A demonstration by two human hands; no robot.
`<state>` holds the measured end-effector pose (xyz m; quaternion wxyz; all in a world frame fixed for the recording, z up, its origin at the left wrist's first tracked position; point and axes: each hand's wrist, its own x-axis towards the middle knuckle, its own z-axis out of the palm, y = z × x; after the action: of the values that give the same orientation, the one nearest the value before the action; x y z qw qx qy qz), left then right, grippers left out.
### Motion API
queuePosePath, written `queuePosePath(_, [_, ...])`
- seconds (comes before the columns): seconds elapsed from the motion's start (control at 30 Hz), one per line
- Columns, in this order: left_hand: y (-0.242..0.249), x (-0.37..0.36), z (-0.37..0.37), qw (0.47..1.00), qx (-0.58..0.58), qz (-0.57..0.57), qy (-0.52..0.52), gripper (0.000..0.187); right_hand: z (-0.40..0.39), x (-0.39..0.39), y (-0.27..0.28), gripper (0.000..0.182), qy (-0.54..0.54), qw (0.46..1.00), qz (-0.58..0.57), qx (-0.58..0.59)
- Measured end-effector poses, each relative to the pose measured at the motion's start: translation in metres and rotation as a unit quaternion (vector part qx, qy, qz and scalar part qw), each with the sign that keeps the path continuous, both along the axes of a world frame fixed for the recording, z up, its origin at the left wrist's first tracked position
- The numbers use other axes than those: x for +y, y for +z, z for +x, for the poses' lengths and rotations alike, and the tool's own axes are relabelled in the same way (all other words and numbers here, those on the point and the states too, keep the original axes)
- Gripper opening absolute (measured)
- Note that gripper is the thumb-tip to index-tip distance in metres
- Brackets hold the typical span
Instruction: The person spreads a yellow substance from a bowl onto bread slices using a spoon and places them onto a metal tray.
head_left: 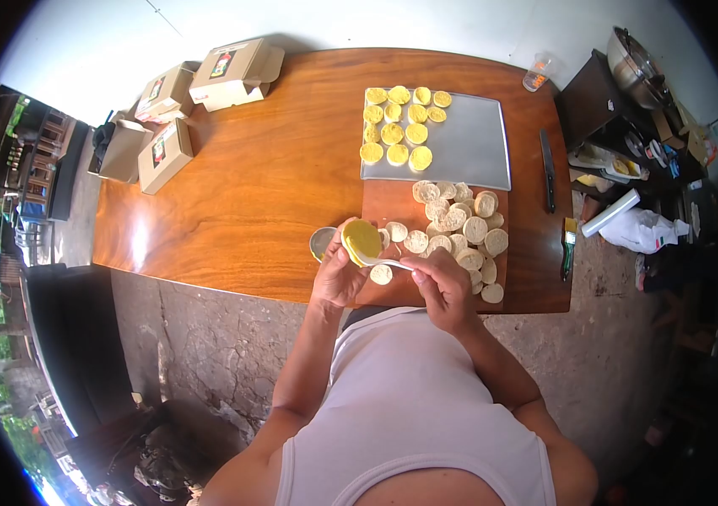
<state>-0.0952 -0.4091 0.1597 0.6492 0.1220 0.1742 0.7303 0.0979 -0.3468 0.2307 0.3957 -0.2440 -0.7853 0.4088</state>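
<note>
Centrally, left hand point(340, 277) has fingers curled round yellow-coated bread round point(361, 241); right hand point(446, 291), fingers pinched, grips white utensil point(386, 262).

Food workspace: bread rounds point(475, 228), tray point(469, 135)

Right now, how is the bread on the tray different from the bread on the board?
The tray bread has yellow tops; the board bread looks pale and plain. The tray bread sits in rough rows; the board bread lies jumbled, some pieces overlapping. Both are round.
</note>
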Motion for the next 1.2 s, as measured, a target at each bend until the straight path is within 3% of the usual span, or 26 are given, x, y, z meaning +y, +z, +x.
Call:
queuePosePath(0.1, [0.002,0.001,0.001,1.0,0.011,-0.009,0.008,0.058,0.0,0.0,-0.001,0.017,0.011,1.0,0.024,0.016])
queuePosePath(0.27, [0.003,0.0,-0.001,1.0,0.003,-0.013,0.008,0.057,0.005,0.005,-0.012,0.017,-0.012,0.99,-0.126,0.055])
queuePosePath(0.5, [0.001,0.004,0.002,1.0,0.015,-0.018,0.004,0.058,0.002,0.001,-0.012,0.019,0.03,0.993,-0.113,0.009])
queuePosePath(0.57, [0.002,0.005,0.001,0.999,0.02,-0.024,0.012,0.058,0.001,0.001,-0.02,0.018,0.014,0.976,-0.207,0.071])
queuePosePath(0.9, [-0.001,0.007,-0.002,1.0,-0.001,-0.013,0.013,0.057,-0.002,-0.002,-0.026,0.02,0.018,0.976,-0.207,0.066])
queuePosePath(1.0, [-0.002,0.006,-0.003,1.0,-0.004,-0.011,0.011,0.057,0.0,-0.001,-0.024,0.023,0.02,0.958,-0.282,0.046])
queuePosePath(1.07, [0.001,0.005,-0.004,1.0,-0.008,-0.005,0.006,0.057,0.002,0.002,-0.037,0.024,0.003,0.91,-0.397,0.117])
queuePosePath(1.2, [0.002,0.005,-0.003,1.0,-0.008,-0.002,0.004,0.057,-0.001,0.004,-0.043,0.024,0.006,0.92,-0.374,0.115])
